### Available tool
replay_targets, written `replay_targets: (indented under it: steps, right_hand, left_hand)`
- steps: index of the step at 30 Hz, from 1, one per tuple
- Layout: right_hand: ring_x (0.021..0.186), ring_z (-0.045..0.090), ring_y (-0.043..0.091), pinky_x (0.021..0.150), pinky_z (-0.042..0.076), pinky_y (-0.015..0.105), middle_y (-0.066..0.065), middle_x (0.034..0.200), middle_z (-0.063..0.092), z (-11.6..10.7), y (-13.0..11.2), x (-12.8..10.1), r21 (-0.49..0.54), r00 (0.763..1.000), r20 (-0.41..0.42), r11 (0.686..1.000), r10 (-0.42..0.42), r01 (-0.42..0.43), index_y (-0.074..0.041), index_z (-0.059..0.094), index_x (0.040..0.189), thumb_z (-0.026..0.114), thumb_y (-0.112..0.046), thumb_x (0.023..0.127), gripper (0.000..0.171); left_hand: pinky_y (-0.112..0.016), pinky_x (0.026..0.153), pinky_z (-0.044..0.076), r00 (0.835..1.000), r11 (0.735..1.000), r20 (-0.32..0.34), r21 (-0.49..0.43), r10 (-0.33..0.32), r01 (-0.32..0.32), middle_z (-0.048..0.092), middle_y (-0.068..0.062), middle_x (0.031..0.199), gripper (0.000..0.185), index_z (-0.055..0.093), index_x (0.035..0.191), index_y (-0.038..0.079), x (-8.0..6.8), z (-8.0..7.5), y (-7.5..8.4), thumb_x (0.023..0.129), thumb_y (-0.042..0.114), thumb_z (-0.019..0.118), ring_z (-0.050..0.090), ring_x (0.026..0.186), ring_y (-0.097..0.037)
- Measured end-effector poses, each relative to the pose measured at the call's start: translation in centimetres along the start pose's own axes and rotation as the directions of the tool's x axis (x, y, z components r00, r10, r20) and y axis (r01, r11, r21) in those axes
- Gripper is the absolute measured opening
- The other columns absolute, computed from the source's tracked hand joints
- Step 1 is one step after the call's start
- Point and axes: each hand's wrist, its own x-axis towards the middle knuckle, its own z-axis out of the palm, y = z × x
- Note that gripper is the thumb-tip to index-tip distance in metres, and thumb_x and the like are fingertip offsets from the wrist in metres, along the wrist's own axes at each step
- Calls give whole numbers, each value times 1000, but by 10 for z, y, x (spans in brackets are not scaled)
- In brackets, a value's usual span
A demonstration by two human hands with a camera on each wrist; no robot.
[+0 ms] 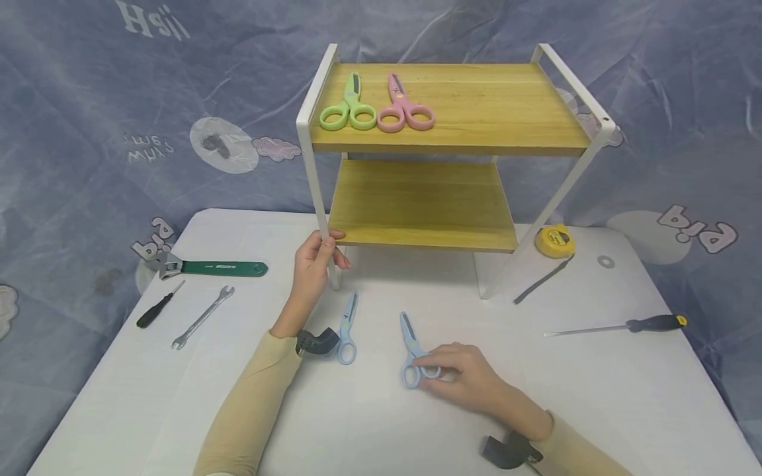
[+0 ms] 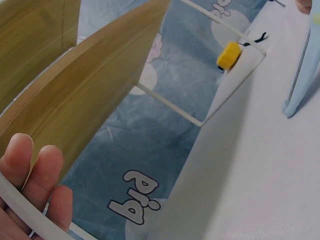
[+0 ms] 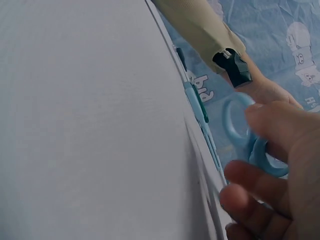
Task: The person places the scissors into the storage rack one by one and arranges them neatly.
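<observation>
My left hand (image 1: 326, 246) grips the front left leg of a two-tier wooden shelf (image 1: 452, 92) with a white frame; in the left wrist view its fingers (image 2: 36, 181) curl round the white bar. My right hand (image 1: 427, 371) pinches the handle loops of light blue scissors (image 1: 410, 349) that lie on the white table (image 1: 369, 423), blades pointing away from me. The right wrist view shows the fingers (image 3: 270, 200) on those blue loops (image 3: 246, 131). A second pair of blue scissors (image 1: 347, 329) lies beside my left wrist. Green scissors (image 1: 348, 106) and pink scissors (image 1: 405, 109) lie on the top shelf.
At the table's left lie a green adjustable wrench (image 1: 208, 268), a black screwdriver (image 1: 157, 307) and a spanner (image 1: 202, 317). A yellow tape measure (image 1: 553, 241) sits by the shelf's right leg, with a washer (image 1: 606, 262) and a long screwdriver (image 1: 619, 325) nearby. The lower shelf (image 1: 423, 198) is bare.
</observation>
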Motion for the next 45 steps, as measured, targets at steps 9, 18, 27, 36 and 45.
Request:
replay_targets:
  steps: [9,18,27,36,45]
  right_hand:
    - [78,71,8,72,56,17,-1,88,78,-43,-30,19,162,993,-28,980,-112,115,-11,78,106,84,-1,76,33]
    - [100,74,13,87,57,20,7,114,78,-146,-79,70,561,933,-234,747,-272,358,8,72,115,71,4,90,25]
    - [89,76,37,82,63,34,35,97,72,-235,-103,135,537,860,-502,747,-91,393,31,62,97,77,17,71,33]
    - [75,69,-5,67,50,12,-13,91,76,-239,-116,210,-108,934,-309,969,180,-223,-9,77,115,72,-13,93,23]
    - [82,58,8,67,37,27,10,109,76,-232,-100,236,-467,933,-174,808,314,-359,-24,69,134,57,-35,101,36]
  left_hand:
    - [-24,72,58,1000,1000,8,2,-14,14,61,12,63,46,54,114,-18,0,3,-1,109,28,49,67,63,-3]
    - [-22,70,57,1000,1000,-11,15,-11,11,60,12,61,35,54,113,-18,-1,2,0,109,16,46,67,62,-2]
    - [-23,68,57,1000,1000,-9,-16,0,0,60,11,61,42,53,112,-19,-1,2,0,109,22,48,67,61,-4]
    - [-22,68,57,1000,1000,-4,-20,-4,4,60,11,61,41,52,114,-20,-2,1,-2,109,20,47,66,61,-3]
    - [-22,68,57,1000,1000,2,-18,9,-9,61,11,62,62,54,114,-19,0,1,-3,105,43,54,66,61,-4]
